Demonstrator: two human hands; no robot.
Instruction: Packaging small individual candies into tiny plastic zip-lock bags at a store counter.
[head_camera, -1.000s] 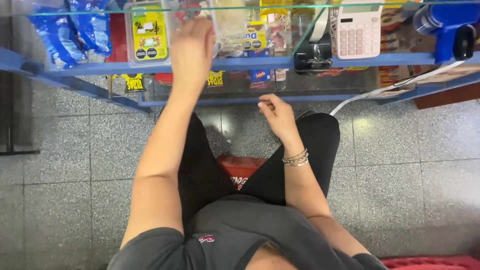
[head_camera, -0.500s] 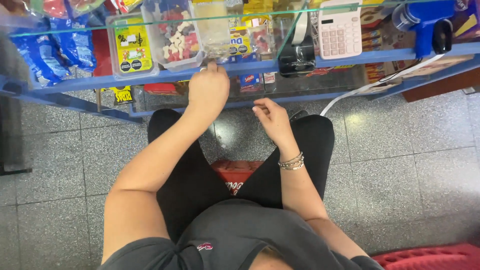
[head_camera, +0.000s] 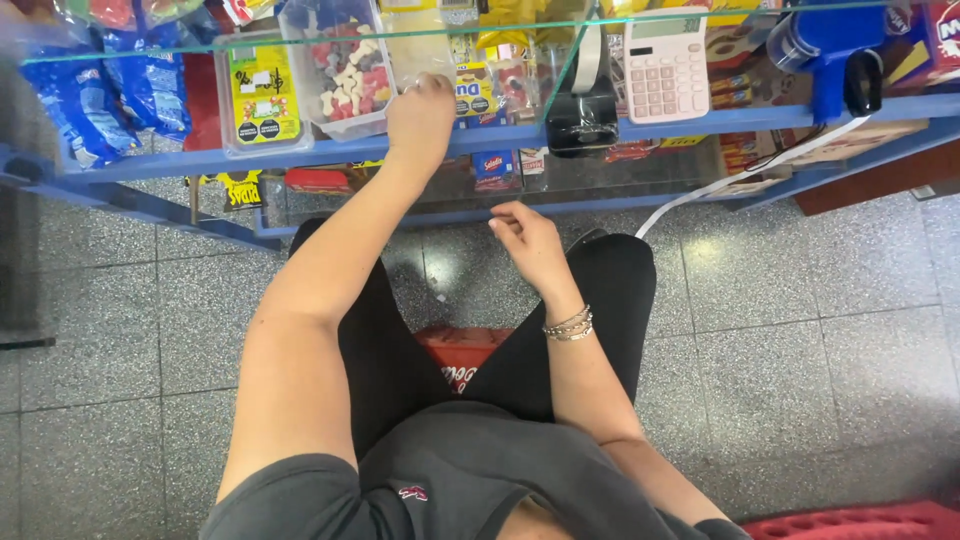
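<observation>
In the head view, the left hand (head_camera: 420, 118) reaches to the upper middle of the frame, fingers curled on the blue metal shelf edge (head_camera: 300, 152), just beside a clear plastic tub of red and white sweets (head_camera: 335, 70); whether it holds anything, I cannot tell. The right hand (head_camera: 528, 240), loosely curled and empty, hovers at centre, a silver bracelet (head_camera: 568, 325) on its wrist. A white calculator (head_camera: 665, 65) stands upper right.

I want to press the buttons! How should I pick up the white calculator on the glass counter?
Probably take the calculator by its two long side edges, coming straight down from above. It lies flat, keys up, so its front and back cannot be pinched. A black tape dispenser crowds its left side, so the gap for fingers there looks narrow.
</observation>
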